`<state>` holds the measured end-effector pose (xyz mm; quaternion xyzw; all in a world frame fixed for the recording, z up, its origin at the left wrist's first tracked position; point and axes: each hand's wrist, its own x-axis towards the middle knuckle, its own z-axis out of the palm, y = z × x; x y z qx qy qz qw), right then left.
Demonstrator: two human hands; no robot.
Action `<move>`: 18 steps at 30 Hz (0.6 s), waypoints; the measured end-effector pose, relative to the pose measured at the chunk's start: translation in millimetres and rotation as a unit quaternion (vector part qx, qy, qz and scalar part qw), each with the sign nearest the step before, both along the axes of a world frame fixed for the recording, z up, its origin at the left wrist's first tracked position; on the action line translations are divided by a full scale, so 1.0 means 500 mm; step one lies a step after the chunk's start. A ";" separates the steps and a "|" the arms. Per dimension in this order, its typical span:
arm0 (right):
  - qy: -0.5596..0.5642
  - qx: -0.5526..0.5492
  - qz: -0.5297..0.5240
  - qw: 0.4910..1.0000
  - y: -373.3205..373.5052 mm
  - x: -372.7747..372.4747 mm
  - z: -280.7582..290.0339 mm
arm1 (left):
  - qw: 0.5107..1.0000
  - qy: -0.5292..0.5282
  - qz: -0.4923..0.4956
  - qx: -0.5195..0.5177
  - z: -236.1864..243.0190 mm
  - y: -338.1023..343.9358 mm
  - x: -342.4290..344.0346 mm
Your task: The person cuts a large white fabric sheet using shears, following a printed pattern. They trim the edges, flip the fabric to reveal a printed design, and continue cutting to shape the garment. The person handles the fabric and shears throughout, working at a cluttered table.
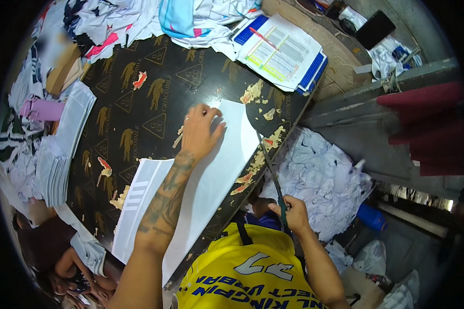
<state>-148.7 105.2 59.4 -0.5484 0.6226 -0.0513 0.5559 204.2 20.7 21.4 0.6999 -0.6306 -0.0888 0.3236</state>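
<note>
A yellow shirt (pixel 237 275) lies nearest, below and between the hands. The left hand (pixel 198 129) rests on the upper part of a white cloth (pixel 219 172), fingers spread and a little bent, gripping nothing. The cloth lies on the dark table (pixel 162 62), running from that hand down along the right side of its forearm. The right hand (pixel 292 212) is closed round the handles of the scissors (pixel 272 172), whose blades point up to the cloth's curved right edge; whether they touch it I cannot tell. Left of the left forearm is a striped piece (pixel 138 193); farther left, a white stack (pixel 62 165). Beyond the left hand, to its upper right, are papers (pixel 288 54) with a red pen (pixel 264 38). Just beyond the right hand sits a white heap (pixel 319 177).
</note>
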 end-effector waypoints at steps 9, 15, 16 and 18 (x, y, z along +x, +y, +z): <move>0.022 0.193 0.093 0.977 0.170 -0.052 0.034 | 0.990 0.072 0.025 0.121 -0.035 0.263 -0.150; -0.092 0.176 -0.018 0.980 0.231 0.001 -0.007 | 0.982 0.138 0.062 0.109 -0.041 0.255 -0.150; -0.065 0.212 -0.035 0.975 0.231 0.021 -0.019 | 0.985 0.118 0.041 0.117 -0.032 0.253 -0.146; -0.088 0.107 -0.014 0.990 0.219 0.058 -0.044 | 0.988 0.083 0.013 0.131 -0.010 0.254 -0.135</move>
